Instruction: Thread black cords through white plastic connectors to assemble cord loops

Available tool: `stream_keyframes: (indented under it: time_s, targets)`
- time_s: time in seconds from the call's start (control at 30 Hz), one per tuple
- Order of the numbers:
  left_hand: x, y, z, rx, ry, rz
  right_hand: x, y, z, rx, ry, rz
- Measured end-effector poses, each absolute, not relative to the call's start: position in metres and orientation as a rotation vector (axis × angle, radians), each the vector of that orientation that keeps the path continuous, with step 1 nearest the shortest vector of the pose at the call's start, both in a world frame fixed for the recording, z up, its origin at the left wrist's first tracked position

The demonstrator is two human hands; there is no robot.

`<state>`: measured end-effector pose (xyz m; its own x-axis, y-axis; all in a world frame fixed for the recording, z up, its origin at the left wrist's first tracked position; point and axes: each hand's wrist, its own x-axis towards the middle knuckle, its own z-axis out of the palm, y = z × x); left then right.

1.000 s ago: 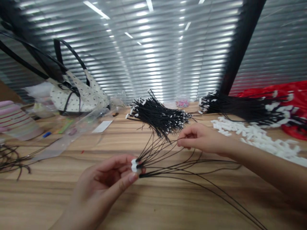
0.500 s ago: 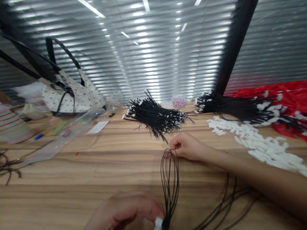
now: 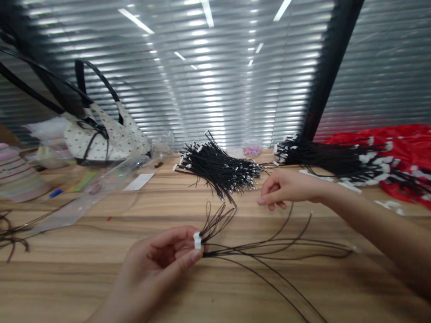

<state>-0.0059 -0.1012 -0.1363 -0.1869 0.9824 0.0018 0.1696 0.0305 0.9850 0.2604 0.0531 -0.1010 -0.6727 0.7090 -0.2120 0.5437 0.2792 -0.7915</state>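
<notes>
My left hand (image 3: 168, 260) pinches a white connector (image 3: 198, 241) between thumb and fingers. From it a bundle of thin black wires (image 3: 256, 251) comes out. Some of them stand up as loops (image 3: 217, 222) beside the connector, and the others trail right across the table in long curves. My right hand (image 3: 278, 190) is above the table to the right of the loops, fingers loosely bent and apart, with nothing visible in them. One wire end rises to just beneath this hand; whether they touch I cannot tell.
A pile of short black wires with white connectors (image 3: 218, 168) lies at the table's back. Another black wire bundle (image 3: 326, 157) rests beside red cloth (image 3: 404, 139). White pieces (image 3: 390, 206) are partly hidden behind my right arm. A spotted bag (image 3: 107, 139) and clear plastic (image 3: 97, 190) are left.
My left hand has come up and forward into view with the connector. My right hand has let go of the loop tops and moved right and slightly up. The loops now spread out.
</notes>
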Motion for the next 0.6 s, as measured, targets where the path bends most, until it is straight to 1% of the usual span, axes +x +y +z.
stream_keyframes:
  time_s: [0.07, 0.13, 0.23, 0.3, 0.37, 0.5, 0.6]
  targets:
    - [-0.006, -0.1, -0.137, 1.266, 1.463, 1.256, 0.256, 0.041, -0.095, -1.184, -2.326, 1.169]
    - [-0.005, -0.101, -0.136, 1.302, 1.441, 1.278, 0.242, 0.022, -0.098, -1.092, -2.377, 1.033]
    - [-0.003, -0.104, -0.133, 1.341, 1.391, 1.286, 0.218, -0.009, -0.113, -0.808, -2.412, 1.118]
    - [-0.002, -0.106, -0.131, 1.356, 1.359, 1.279, 0.208, -0.02, -0.122, -0.624, -2.442, 1.117]
    - [-0.002, -0.107, -0.13, 1.367, 1.345, 1.284, 0.206, -0.021, -0.125, -0.531, -2.426, 1.1]
    - [-0.004, -0.106, -0.132, 1.371, 1.367, 1.304, 0.221, -0.007, -0.109, -0.583, -2.416, 1.104]
    - [-0.008, -0.105, -0.133, 1.375, 1.401, 1.306, 0.24, 0.002, -0.084, -0.686, -2.444, 1.3]
